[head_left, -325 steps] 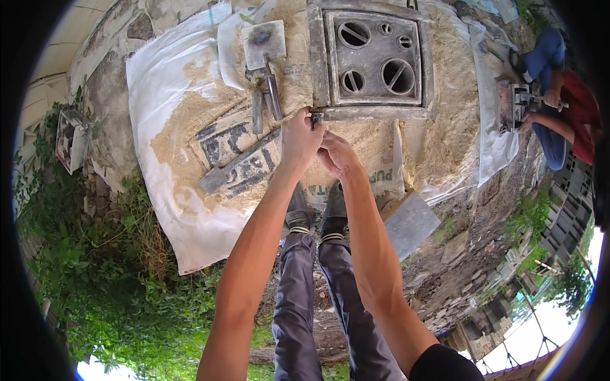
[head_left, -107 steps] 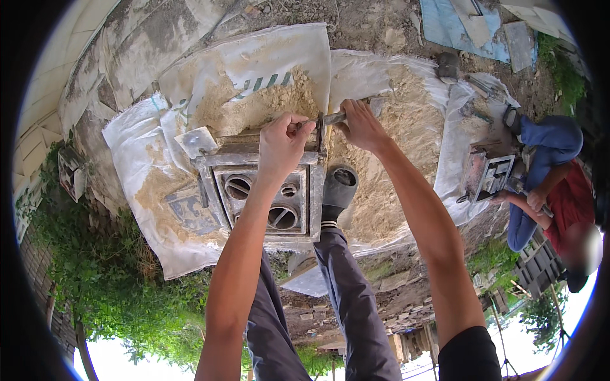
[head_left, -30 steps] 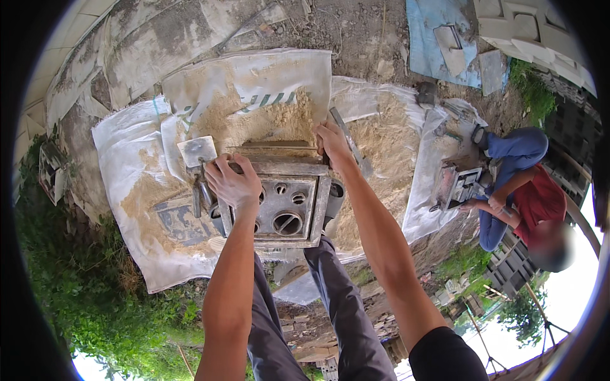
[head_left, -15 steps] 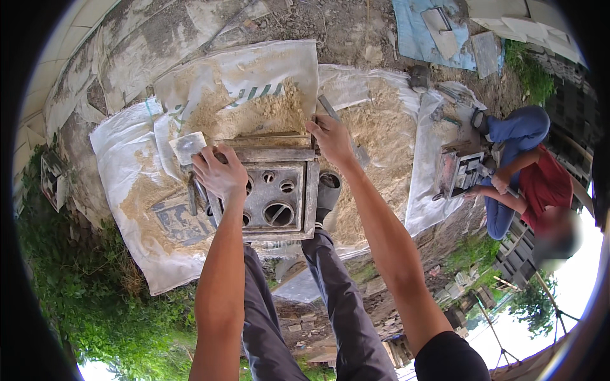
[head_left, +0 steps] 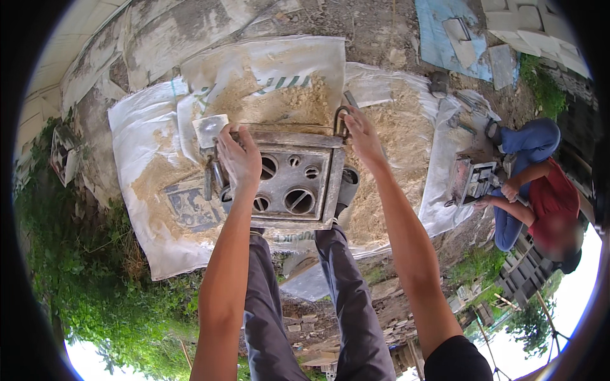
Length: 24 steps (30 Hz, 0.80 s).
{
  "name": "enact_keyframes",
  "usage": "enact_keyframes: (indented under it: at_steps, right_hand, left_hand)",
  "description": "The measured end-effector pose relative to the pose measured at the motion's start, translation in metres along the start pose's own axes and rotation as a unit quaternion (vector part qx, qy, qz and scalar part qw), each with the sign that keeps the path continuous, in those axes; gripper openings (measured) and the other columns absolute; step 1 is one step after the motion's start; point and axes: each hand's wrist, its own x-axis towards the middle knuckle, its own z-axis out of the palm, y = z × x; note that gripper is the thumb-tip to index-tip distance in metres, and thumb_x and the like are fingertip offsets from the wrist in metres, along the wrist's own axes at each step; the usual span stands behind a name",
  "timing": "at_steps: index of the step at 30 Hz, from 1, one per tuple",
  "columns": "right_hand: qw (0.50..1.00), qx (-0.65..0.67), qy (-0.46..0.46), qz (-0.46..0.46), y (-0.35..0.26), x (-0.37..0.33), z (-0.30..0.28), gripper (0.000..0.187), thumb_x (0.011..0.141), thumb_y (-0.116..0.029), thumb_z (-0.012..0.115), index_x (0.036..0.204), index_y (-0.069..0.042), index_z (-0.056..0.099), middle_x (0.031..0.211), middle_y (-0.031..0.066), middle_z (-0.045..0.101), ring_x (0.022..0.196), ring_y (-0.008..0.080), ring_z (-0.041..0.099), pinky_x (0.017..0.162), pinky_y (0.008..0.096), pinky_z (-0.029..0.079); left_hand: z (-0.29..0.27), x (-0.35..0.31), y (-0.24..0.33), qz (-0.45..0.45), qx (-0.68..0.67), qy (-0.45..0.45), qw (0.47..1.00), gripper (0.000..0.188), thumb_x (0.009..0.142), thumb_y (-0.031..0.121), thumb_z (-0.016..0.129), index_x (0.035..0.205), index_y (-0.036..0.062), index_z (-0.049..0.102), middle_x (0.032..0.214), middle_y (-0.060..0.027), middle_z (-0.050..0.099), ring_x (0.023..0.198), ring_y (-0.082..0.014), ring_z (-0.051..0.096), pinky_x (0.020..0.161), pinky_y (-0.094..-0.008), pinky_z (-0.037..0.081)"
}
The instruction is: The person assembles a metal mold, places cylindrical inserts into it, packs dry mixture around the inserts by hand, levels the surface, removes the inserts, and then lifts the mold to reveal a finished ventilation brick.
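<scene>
Between my shins sits a dusty grey metal box frame (head_left: 332, 184), its plate (head_left: 277, 181) pierced by several round holes of different sizes. At its far left corner is my left hand (head_left: 239, 162), fingers loosely extended and apart; any handle beneath them is hidden. A looped metal handle (head_left: 341, 122) stands up at the far right corner. Beside it, my right hand (head_left: 363, 136) has its fingers loosened, the fingertips at the loop. A flat, pale metal plate (head_left: 210, 130) lies just past my left fingertips.
Sand-covered white woven sacks (head_left: 143, 130) spread under the box. A dark flat panel (head_left: 194, 204) lies in the sand on the left. To the right, a co-worker in a red shirt (head_left: 554, 197) crouches over a similar frame (head_left: 478, 181). Far right is a blue sheet (head_left: 438, 38) with tools.
The view has shifted, so the scene sits farther right. My right fingers have loosened and the looped handle now shows. My left fingers have straightened at the corner.
</scene>
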Motion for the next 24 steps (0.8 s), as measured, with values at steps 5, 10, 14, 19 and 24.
enact_keyframes:
  at_steps: [5, 10, 14, 19, 24]
  right_hand:
    - [0.949, -0.181, 0.167, -0.195, 0.002, -0.037, 0.012, 0.040, 0.094, -0.023, 0.056, 0.128, -0.003, 0.051, 0.112, 0.0186, 0.061, 0.104, 0.0296, 0.060, 0.088, 0.0393, 0.046]
    - [0.955, -0.251, 0.059, -0.147, -0.014, -0.139, 0.061, 0.017, 0.091, -0.011, 0.056, 0.105, -0.004, 0.061, 0.097, 0.0118, 0.064, 0.085, 0.0288, 0.064, 0.068, 0.0377, 0.051]
    - [0.887, -0.407, -0.061, -0.211, 0.020, -0.159, 0.087, 0.022, 0.086, -0.006, 0.055, 0.107, -0.006, 0.061, 0.109, 0.0097, 0.062, 0.086, 0.0269, 0.066, 0.065, 0.0363, 0.055]
    - [0.681, -0.678, -0.148, -0.233, 0.041, -0.145, 0.119, 0.031, 0.080, -0.009, 0.057, 0.110, -0.005, 0.058, 0.108, 0.0103, 0.058, 0.086, 0.0250, 0.067, 0.060, 0.0373, 0.055]
    - [0.623, -0.732, -0.176, -0.211, 0.046, -0.122, 0.122, 0.013, 0.080, -0.013, 0.059, 0.090, -0.005, 0.063, 0.087, 0.0102, 0.060, 0.071, 0.0255, 0.067, 0.057, 0.0377, 0.053]
  left_hand:
    - [-0.022, -0.021, -0.023, 0.046, -0.130, -0.055, 0.989, 0.047, 0.096, 0.023, 0.053, 0.135, 0.0021, 0.037, 0.129, -0.0256, 0.047, 0.116, -0.0434, 0.048, 0.097, -0.0469, 0.038]
    - [-0.067, -0.061, -0.039, 0.001, -0.076, -0.122, 0.990, 0.066, 0.090, 0.019, 0.061, 0.141, -0.0014, 0.027, 0.140, -0.0276, 0.035, 0.128, -0.0428, 0.037, 0.104, -0.0499, 0.034]
    - [-0.094, -0.101, -0.007, 0.031, -0.012, -0.166, 0.986, 0.086, 0.083, 0.030, 0.070, 0.146, 0.0029, 0.020, 0.148, -0.0264, 0.022, 0.136, -0.0405, 0.028, 0.108, -0.0539, 0.027]
    - [-0.094, -0.118, -0.025, 0.144, 0.153, -0.327, 0.921, 0.120, 0.061, 0.040, 0.084, 0.151, 0.0155, 0.009, 0.157, -0.0134, 0.002, 0.145, -0.0335, 0.006, 0.115, -0.0533, 0.013]
    - [-0.084, -0.113, -0.022, 0.158, 0.169, -0.350, 0.908, 0.123, 0.058, 0.039, 0.085, 0.152, 0.0300, 0.006, 0.159, -0.0063, -0.002, 0.146, -0.0317, 0.002, 0.115, -0.0546, 0.014]
